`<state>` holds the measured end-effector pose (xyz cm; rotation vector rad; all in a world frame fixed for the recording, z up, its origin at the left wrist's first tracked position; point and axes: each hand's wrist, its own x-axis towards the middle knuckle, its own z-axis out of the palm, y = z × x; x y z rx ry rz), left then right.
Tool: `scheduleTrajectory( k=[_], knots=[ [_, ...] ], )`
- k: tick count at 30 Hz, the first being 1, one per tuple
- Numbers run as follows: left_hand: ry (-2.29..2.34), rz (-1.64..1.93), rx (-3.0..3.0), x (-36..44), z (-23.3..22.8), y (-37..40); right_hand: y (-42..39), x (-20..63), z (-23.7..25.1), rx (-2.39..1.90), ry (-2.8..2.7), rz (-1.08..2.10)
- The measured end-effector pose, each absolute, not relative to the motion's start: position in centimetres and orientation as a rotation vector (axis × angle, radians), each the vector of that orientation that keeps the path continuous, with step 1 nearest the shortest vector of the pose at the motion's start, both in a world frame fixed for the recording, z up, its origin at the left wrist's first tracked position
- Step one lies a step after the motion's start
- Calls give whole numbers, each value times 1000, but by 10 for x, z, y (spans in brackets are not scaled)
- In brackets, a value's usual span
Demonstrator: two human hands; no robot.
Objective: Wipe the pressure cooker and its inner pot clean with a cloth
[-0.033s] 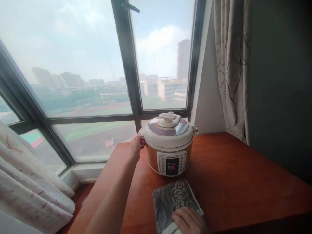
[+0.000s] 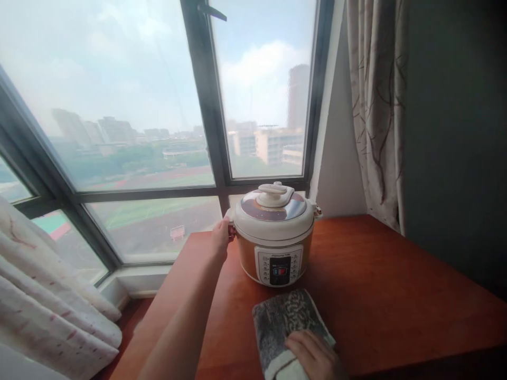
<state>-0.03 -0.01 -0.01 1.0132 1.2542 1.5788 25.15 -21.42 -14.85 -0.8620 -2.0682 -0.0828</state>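
A white and gold electric pressure cooker (image 2: 273, 232) stands upright on the wooden table, its lid on and its control panel facing me. My left hand (image 2: 222, 235) is closed around the cooker's left side handle; some fingers are hidden behind it. In front of the cooker lies a folded grey towel (image 2: 273, 322) with a pale curly pattern. My right hand (image 2: 312, 353) rests on the towel's near right part with bent fingers gripping it, partly cut off by the bottom edge. The towel's far edge is close to the cooker's base.
The reddish-brown table (image 2: 380, 295) reaches to the window wall. Large windows with a dark frame (image 2: 148, 195) stand behind and to the left. A pale curtain (image 2: 51, 295) hangs at the left, and another curtain (image 2: 378, 105) hangs at the back right.
My right hand and the towel have slid slightly to the right, with the towel's far edge a little nearer the cooker. My left hand and the cooker have stayed in place.
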Motion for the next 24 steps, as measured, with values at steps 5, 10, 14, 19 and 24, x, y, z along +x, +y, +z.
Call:
scheduleTrajectory(
  k=[5, 10, 14, 19, 24],
  knots=[
    [1252, 1537, 993, -3, 0, 0, -184, 326, -120, -1302, -1204, 425],
    [1245, 1511, 990, -4, 0, 2, -131, 371, -84, -1194, -222, 761],
    [1242, 1520, 993, -4, -2, 3, -87, 375, -42, -1039, -103, 821],
    [1251, 1514, 1002, -7, -4, 6, -37, 355, -3, -1009, -261, 908],
    [1239, 1526, 1004, -7, -3, 6, 2, 333, 13, -1004, -449, 1054]
  ],
)
